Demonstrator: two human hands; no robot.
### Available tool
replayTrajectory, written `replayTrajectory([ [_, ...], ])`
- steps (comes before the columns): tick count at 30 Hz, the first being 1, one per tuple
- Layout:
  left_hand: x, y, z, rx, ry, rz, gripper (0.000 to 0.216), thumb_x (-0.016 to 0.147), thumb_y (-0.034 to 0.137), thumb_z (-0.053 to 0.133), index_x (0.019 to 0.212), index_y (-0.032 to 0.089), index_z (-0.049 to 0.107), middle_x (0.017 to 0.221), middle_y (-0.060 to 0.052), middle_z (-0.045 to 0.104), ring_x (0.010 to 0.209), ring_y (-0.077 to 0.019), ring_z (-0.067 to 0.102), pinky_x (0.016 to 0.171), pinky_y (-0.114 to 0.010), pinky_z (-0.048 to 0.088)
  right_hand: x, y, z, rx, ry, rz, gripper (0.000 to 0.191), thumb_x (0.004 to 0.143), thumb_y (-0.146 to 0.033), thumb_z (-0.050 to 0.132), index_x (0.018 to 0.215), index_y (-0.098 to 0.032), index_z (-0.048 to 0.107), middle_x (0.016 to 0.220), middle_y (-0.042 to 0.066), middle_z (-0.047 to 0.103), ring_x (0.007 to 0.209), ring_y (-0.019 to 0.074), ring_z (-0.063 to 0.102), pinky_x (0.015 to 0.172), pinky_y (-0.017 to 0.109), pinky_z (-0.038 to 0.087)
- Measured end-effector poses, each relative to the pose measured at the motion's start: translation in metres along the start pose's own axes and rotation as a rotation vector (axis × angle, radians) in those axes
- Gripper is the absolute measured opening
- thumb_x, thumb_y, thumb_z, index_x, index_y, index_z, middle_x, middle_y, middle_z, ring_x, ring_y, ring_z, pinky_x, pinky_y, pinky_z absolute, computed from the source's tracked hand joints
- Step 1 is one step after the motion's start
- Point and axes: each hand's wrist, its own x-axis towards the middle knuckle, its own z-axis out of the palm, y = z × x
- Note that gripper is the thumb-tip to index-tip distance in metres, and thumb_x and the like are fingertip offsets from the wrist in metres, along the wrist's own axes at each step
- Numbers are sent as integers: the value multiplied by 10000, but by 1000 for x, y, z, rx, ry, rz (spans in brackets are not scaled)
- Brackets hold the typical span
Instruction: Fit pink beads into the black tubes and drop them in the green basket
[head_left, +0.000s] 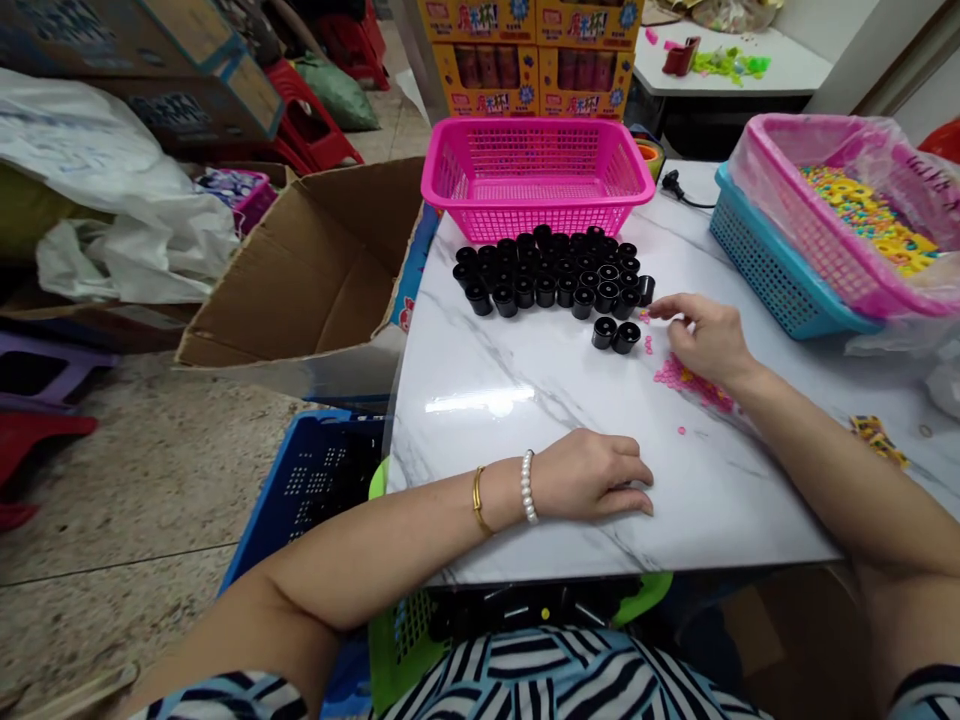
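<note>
My left hand (598, 476) lies on the white marbled table with its fingers loosely bent and slightly apart; no object shows in it. Further back and to the right, my right hand (711, 342) stretches its index finger to a few small pink pieces (644, 316) beside the black cups. Its thumb is bent and apart from the index finger. Under and beside this hand lies a pile of small pink beads (694, 385) with some yellow ones mixed in. Many short black cylindrical cups (546, 290) stand in a cluster, and two black cups (615, 336) stand just in front.
A pink basket (540, 222) stands behind the cups. At the right, a plastic-lined pink basket of colourful pieces (862, 215) sits on a blue basket (780, 265). An open cardboard box (315, 270) and a blue crate (300, 490) flank the table's left edge.
</note>
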Motion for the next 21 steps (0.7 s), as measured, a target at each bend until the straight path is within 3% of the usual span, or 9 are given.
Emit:
replayTrajectory([
  [2,1,0,0,-2,-1,-2,406,1066,538,614,1151,171,765,1006,-55,747,769,-128,681,663,-261,510,9,22,-2,-104,41,-41,461,802,-86,509,1092,-237,833,1065,50,842,1032,281,771,1011,477,601],
  [6,2,1,0,-2,-10,-13,394,1052,525,642,1151,166,771,1019,-52,754,773,-134,681,666,-256,506,16,43,5,-161,13,-225,483,837,-63,518,1174,-204,834,1147,85,832,1054,284,753,996,477,621],
  [16,1,2,-3,8,-33,-22,376,1047,513,652,1161,174,767,1045,-54,749,801,-143,683,676,-266,504,8,26,13,-194,-84,-378,500,963,-92,488,1388,-177,737,1313,114,779,1163,271,715,1059,431,610],
  [21,2,3,-3,13,-37,-32,368,1047,507,655,1165,177,767,1052,-52,747,805,-145,684,679,-269,509,5,21,2,-241,-191,-406,433,959,-89,507,1259,-200,798,1288,104,791,1140,282,730,1022,450,626],
])
